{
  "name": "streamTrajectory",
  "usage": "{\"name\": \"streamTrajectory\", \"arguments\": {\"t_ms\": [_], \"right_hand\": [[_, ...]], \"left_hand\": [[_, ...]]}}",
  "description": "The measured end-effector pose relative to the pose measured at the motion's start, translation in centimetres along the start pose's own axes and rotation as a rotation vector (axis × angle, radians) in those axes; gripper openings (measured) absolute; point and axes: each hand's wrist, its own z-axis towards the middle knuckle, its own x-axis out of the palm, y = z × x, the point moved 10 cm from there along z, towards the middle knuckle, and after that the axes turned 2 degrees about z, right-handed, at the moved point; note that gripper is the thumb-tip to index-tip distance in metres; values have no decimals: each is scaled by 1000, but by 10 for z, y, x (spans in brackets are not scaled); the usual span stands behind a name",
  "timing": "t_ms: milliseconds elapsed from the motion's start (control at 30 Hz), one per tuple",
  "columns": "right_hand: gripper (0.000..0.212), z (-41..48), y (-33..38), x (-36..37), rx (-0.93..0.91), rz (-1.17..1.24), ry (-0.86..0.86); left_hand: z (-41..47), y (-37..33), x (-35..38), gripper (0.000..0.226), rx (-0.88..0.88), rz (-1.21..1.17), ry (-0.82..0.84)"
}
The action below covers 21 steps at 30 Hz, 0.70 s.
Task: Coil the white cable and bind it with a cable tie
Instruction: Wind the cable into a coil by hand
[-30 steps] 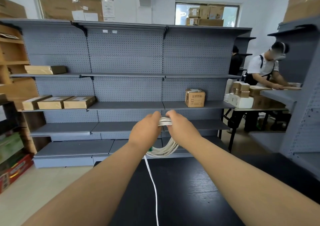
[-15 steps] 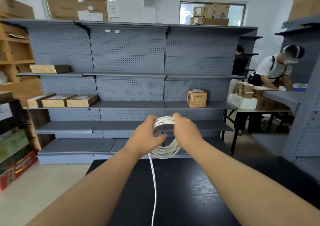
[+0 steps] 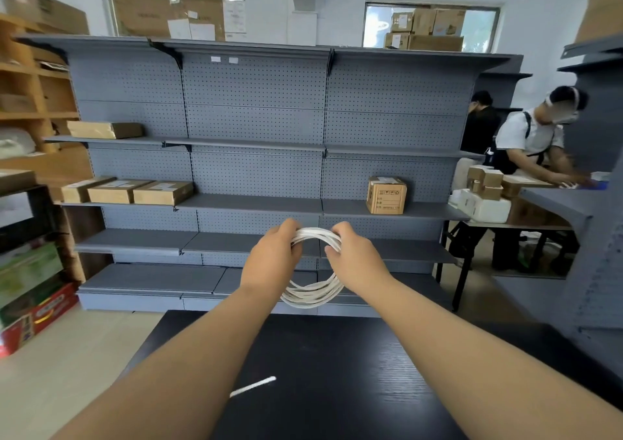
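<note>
A black wood-grain table [image 3: 337, 372] fills the near ground. On it, just beside the left forearm, lies a short straight white cable end [image 3: 253, 387]; where it runs from there is hidden by the forearm.

Beyond, both bare arms reach forward over the table's far edge. The left hand [image 3: 269, 261] has its fingers curled round the upper left of a round coil of thin white cable [image 3: 313, 293], and the right hand [image 3: 354, 257] closes round the upper right, its fingers hooked over the strands. The coil stands upright in the air between the 2 hands, clear of the table, with its lower arc hanging below the wrists and several loops slightly spread.

Behind stands a grey perforated metal shelving unit [image 3: 256, 119]. Its middle shelf carries 3 flat brown cardboard boxes [image 3: 124, 191] at the left and 1 small cube-shaped cardboard box [image 3: 386, 195] at the right. Far right, a person in a white short-sleeved shirt [image 3: 529, 136] leans over a table of cartons.
</note>
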Motion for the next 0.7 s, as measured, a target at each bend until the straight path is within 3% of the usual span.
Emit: {"name": "streamTrajectory", "arguments": {"t_ms": [167,333,533,700], "right_hand": [[30,6,2,-2,-132,-41,112],[20,13,-12,-6,-92,-5,146],[14,20,-44,-13,62,112,55],[13,24,-47,-18,67,5,-19]], "left_hand": [[14,-20,11,11,82,148,89],[19,-23,17,11,37,94,105],[17,-9,34,12,-152,-113,74],[18,-10,41,6,-134,-65,35]]}}
